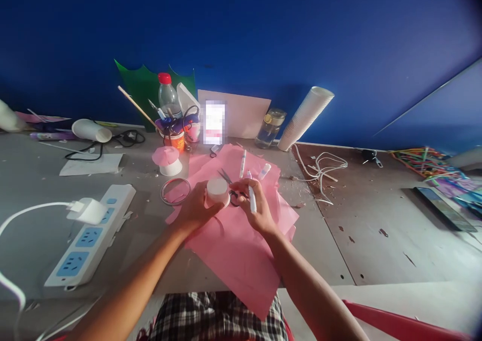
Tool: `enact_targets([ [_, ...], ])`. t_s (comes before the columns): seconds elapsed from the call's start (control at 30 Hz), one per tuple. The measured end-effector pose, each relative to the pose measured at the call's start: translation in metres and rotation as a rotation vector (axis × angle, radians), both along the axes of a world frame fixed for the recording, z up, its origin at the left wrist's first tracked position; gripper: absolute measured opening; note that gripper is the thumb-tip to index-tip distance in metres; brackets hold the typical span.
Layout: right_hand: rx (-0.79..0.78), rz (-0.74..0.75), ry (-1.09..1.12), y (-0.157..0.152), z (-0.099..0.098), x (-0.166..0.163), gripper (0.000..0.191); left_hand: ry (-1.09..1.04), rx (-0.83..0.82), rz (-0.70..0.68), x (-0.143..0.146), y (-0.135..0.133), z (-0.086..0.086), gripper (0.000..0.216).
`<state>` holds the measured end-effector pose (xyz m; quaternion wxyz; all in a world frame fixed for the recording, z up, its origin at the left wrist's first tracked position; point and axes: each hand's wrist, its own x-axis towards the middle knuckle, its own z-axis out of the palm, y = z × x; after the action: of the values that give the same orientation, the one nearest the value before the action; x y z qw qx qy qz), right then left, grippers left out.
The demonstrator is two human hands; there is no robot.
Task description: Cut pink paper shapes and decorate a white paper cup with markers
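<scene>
My left hand (198, 205) is wrapped round a small white paper cup (217, 188), which stands bottom up over the pink paper sheets (233, 255). Between the fingers of my right hand (257, 208) is a white marker pen (252, 200), its tip end pointing away from me. A pair of scissors (225, 175) lies between my two hands, its dark handles partly hidden by my right fingers. Beyond my right hand another white marker (243, 163) and a short white tube (264, 171) rest on the pink sheets. A clear ring-shaped roll (175, 192) lies left of my left hand.
A white cup with a pink paper top (167, 160) stands at the back left, near a bottle (167, 97) and a lit phone (214, 122). A power strip (90, 235) lies left. Behind on the right are a water bottle (270, 127), stacked cups (307, 117) and white cable (326, 165).
</scene>
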<state>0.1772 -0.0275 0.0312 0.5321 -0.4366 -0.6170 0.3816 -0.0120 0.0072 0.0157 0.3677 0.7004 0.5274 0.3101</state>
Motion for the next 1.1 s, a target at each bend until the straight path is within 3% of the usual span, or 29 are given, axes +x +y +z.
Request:
enact_targets([
  [0.13, 0.006, 0.008, -0.024, 0.002, -0.006, 0.0, 0.033, -0.429, -0.202, -0.132, -0.004, 0.0, 0.007, 0.039],
  [0.23, 0.065, 0.009, -0.065, -0.001, -0.009, -0.002, 0.034, -0.65, -0.292, -0.122, -0.008, -0.001, 0.002, 0.028],
  [0.37, 0.262, -0.054, -0.245, -0.007, -0.013, -0.009, 0.045, -0.848, -0.382, -0.134, -0.005, -0.003, -0.006, 0.026],
  [0.5, 0.458, -0.113, -0.44, -0.007, -0.017, -0.014, 0.051, -1.013, -0.483, -0.149, 0.001, -0.004, -0.001, 0.021],
  [0.73, 0.574, -0.142, -0.616, -0.008, -0.019, -0.021, 0.054, -1.085, -0.678, -0.283, 0.005, -0.004, 0.017, 0.039],
  [0.93, 0.558, -0.132, -0.61, -0.008, -0.018, -0.021, 0.061, -1.101, -0.579, -0.449, 0.002, -0.008, 0.011, 0.058],
  [1.1, 0.551, -0.13, -0.538, -0.006, -0.02, -0.02, 0.052, -1.03, -0.541, -0.39, 0.004, -0.01, 0.012, 0.054],
])
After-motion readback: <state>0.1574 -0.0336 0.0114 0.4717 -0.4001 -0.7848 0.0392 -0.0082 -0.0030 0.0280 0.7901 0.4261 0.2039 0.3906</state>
